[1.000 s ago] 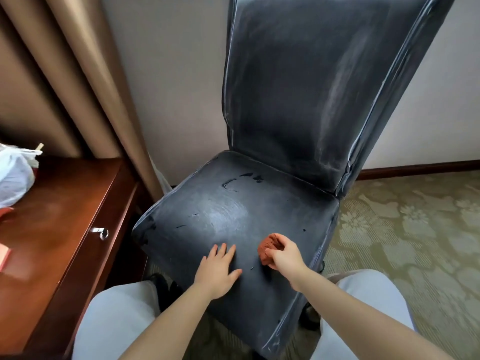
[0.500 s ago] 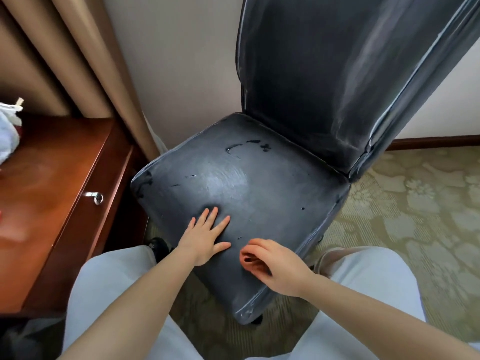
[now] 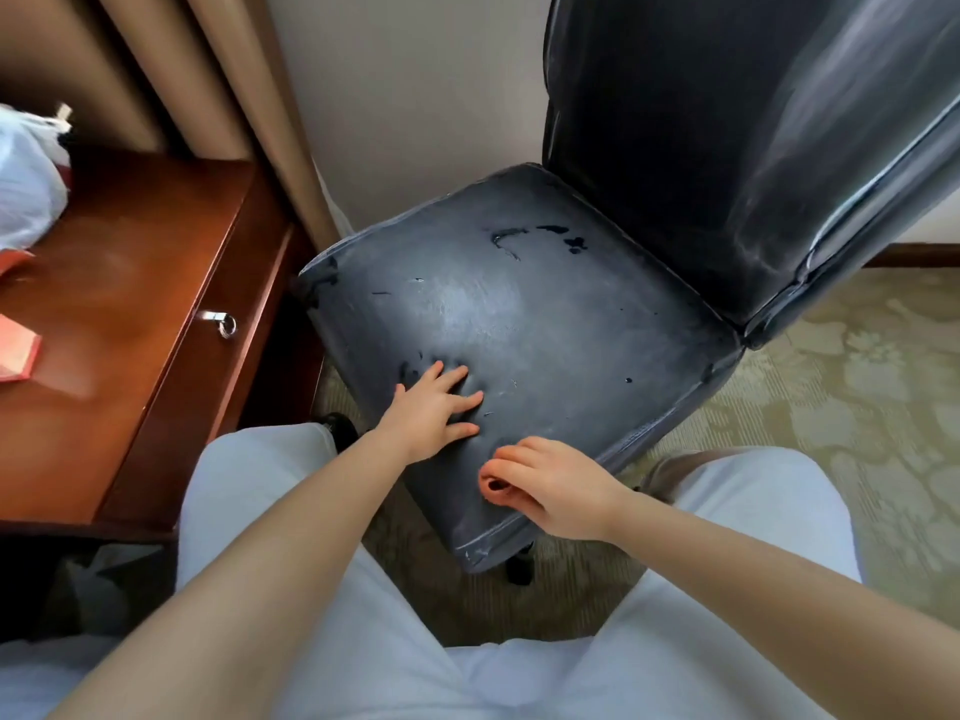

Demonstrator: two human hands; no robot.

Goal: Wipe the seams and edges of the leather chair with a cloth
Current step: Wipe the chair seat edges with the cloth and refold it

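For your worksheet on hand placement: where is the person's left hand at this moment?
In the head view, the left hand lies flat on the chair seat near its front edge, just left of the right hand.

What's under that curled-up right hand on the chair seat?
Under the right hand only a sliver of orange cloth peeks out by the fingertips; the rest is covered. Beneath it lies the seat's front edge. The left hand lies flat beside it.

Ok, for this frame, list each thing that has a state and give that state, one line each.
leather chair: upright, seat scuffed with dark peeled patches.
left hand: open, fingers spread, flat on the seat.
right hand: curled at the seat's front edge, closed on a cloth.
cloth: bunched in the right hand, mostly hidden.
desk drawer: closed.
white plastic bag: on the desk, tied at the top.
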